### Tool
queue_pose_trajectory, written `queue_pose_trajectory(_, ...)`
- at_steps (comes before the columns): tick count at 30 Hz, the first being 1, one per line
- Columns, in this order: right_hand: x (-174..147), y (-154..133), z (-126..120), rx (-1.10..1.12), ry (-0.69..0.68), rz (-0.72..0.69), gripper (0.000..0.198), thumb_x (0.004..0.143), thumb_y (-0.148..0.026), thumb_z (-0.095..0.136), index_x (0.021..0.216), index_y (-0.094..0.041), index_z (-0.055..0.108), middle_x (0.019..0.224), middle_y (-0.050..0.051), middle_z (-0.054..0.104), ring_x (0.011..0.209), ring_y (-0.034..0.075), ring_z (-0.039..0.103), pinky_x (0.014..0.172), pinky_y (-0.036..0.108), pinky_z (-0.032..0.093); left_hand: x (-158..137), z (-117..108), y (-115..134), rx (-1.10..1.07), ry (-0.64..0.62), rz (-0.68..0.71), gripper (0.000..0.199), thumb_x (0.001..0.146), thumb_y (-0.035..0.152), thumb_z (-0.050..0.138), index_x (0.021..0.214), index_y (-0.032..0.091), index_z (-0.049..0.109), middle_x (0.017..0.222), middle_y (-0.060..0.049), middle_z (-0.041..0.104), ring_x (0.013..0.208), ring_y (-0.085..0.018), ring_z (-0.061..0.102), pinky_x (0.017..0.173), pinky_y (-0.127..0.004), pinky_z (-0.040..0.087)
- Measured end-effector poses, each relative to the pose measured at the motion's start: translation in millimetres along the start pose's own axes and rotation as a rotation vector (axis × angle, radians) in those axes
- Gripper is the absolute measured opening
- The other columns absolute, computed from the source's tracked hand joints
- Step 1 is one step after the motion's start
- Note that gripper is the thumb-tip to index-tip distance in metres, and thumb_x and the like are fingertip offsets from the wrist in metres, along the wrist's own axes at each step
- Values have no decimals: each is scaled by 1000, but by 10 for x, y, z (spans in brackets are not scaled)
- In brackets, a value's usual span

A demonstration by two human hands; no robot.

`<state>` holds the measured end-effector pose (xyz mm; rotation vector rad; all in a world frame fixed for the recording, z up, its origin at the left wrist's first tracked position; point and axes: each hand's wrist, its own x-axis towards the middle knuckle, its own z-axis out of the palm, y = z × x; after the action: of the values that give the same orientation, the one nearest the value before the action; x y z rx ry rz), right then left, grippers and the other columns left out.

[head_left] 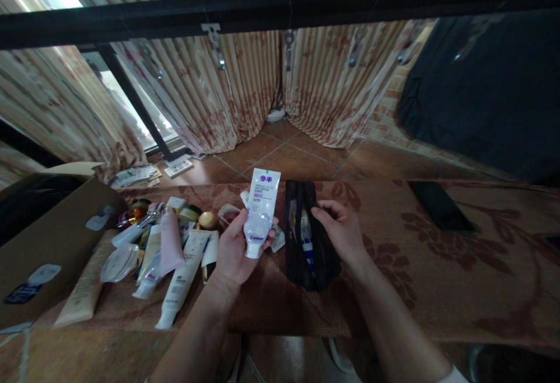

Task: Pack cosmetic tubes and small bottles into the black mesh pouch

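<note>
A white and purple toothpaste tube [262, 208], cap end toward me, lies in my left hand [234, 249], whose fingers wrap round it. To its right, a black mesh pouch [293, 254] rests on the patterned cloth with its top opened lengthwise. My right hand [341, 228] pinches the pouch's right edge between thumb and fingers. Inside the pouch shows a clear bottle with a blue and white label [307, 249]. Partly behind my left hand, a small white packet [277, 239] lies on the cloth.
Left of my hands sits a pile of toiletries, with a pink tube [170, 243], a white tube [184, 278] and a beige tube [85, 284]. A cardboard box [65, 243] stands at far left. A dark phone [441, 206] lies at right. A black rail [262, 12] crosses above.
</note>
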<state>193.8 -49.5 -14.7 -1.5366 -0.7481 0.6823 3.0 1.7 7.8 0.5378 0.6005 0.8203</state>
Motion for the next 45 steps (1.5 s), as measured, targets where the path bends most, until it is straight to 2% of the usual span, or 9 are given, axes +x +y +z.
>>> queue_pose_trajectory(33,-16,-21,7,32,-7,40,34,65,-46,70,83,-18,70,71,2,68,61,17,59,56,27,44,-5,3,-3,13,-3,14,36,92,38,42,105,12,63,84,-12,71,62,-18,64,54,-26,49)
queue_pose_trajectory(45,4,-5,7,3,-1,-6,30,66,-45,70,80,-18,71,72,3,70,63,17,61,60,27,45,-2,12,4,16,9,2,37,94,36,37,104,11,63,82,-13,71,61,-18,65,54,-26,50)
